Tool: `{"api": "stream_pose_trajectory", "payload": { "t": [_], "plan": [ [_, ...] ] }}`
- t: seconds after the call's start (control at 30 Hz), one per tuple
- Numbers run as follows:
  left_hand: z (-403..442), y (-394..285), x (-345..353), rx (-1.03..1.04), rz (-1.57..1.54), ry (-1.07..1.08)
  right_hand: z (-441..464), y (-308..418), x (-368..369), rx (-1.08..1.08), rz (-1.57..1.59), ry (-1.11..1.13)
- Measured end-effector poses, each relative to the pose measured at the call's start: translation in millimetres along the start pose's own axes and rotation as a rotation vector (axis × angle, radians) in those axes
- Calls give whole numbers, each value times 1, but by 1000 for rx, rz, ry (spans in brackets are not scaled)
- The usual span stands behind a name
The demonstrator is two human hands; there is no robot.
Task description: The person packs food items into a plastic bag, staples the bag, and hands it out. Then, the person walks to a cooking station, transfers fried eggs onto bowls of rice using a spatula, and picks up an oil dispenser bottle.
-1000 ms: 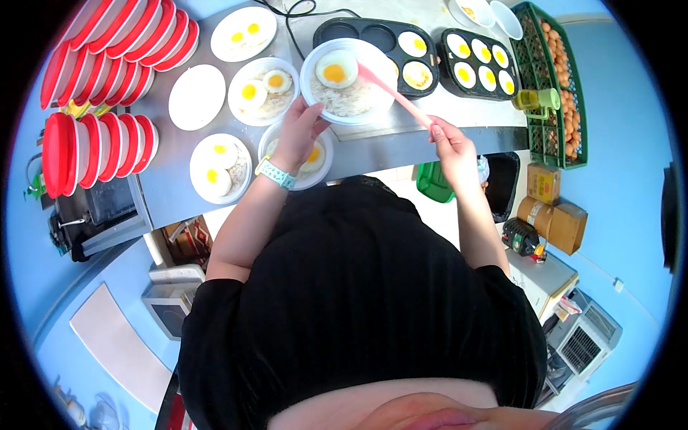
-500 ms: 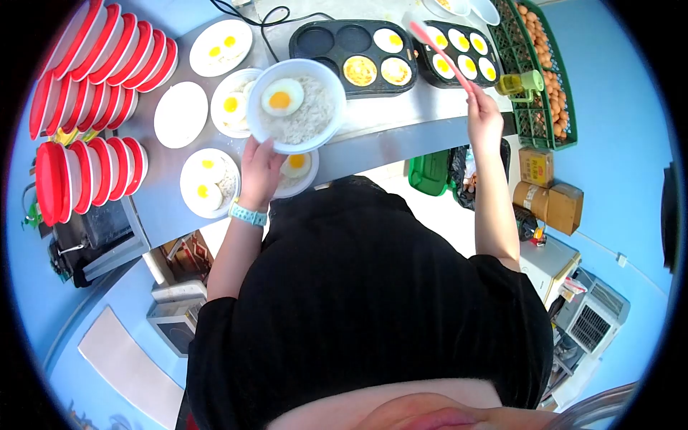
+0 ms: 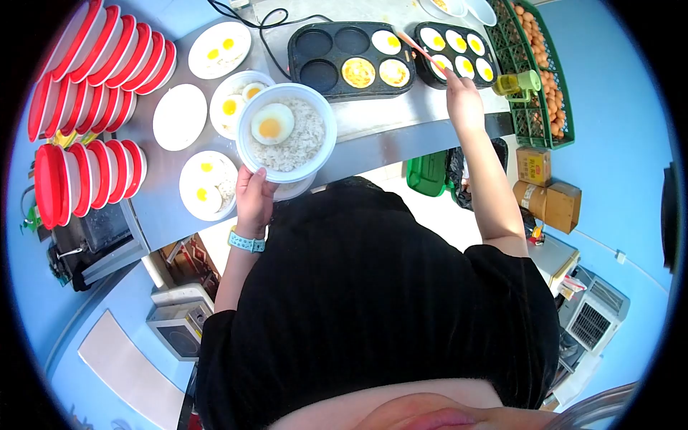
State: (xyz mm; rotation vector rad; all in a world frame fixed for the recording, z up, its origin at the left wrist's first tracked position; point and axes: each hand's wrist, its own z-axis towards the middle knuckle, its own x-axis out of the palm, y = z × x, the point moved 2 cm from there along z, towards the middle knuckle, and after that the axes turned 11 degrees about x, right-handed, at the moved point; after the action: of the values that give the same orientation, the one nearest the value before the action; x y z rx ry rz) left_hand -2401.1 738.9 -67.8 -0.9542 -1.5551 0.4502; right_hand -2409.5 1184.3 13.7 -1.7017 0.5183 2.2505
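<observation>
In my left hand point(image 3: 254, 197), which wears a light blue watch, is a white bowl point(image 3: 331, 136) of rice point(image 3: 297, 143) topped with a fried egg point(image 3: 272, 125). It is held up at the counter's front edge and partly hides another bowl below it. My right hand point(image 3: 462, 93) grips a slim pink spatula point(image 3: 423, 51) by its handle end. The spatula lies across the right pan point(image 3: 453, 80), which has fried eggs in its wells, and its tip reaches the edge of the left pan point(image 3: 304, 50). That pan holds a fried egg point(image 3: 387, 42), two browned eggs point(image 3: 358, 72) and several bare wells.
Bowls with eggs point(image 3: 208, 188) and a plain rice bowl point(image 3: 180, 118) stand at left, beside stacks of red-lidded bowls point(image 3: 93, 179). A black cord point(image 3: 266, 43) runs behind. An oil jug point(image 3: 507, 84) and green crates of eggs point(image 3: 552, 107) are at right.
The held bowl has come down and slightly left, closer to my body. My right hand has moved left and up, bringing the spatula lower over the pans with its tip toward the left pan.
</observation>
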Motion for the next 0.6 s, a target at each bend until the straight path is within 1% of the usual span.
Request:
{"api": "stream_pose_trajectory", "payload": {
  "t": [0.03,0.07,0.13,0.17,0.23,0.27,0.3,0.37,0.43,0.53,0.57,0.6],
  "plan": [
    [0,1,0,-1,-3,0,2,4,-4,56,-61,68],
    [0,1,0,-2,-6,-1,3,6,-12,56,-62,68],
    [0,-1,4,1,-30,-15,5,4,-22,175,-32,254],
    [1,-2,5,5,-54,-31,5,-2,-23,174,-32,253],
    [3,1,0,3,-59,-18,1,-23,-18,335,322,415],
    [4,3,-2,0,-63,-5,-3,-33,-4,441,415,463],
    [5,2,1,-1,-65,-3,-10,-33,6,443,413,461],
    [8,-2,12,-7,-70,-15,-25,-27,31,792,788,529],
    [12,0,15,-19,-61,-13,-39,-21,63,929,1025,544],
    [19,0,20,-39,-51,-12,-53,-4,88,965,1315,574],
    [21,0,23,-47,-55,-8,-56,0,93,964,1318,576],
    [23,0,26,-47,-52,-9,-59,4,95,964,1388,548]
  ]
}}
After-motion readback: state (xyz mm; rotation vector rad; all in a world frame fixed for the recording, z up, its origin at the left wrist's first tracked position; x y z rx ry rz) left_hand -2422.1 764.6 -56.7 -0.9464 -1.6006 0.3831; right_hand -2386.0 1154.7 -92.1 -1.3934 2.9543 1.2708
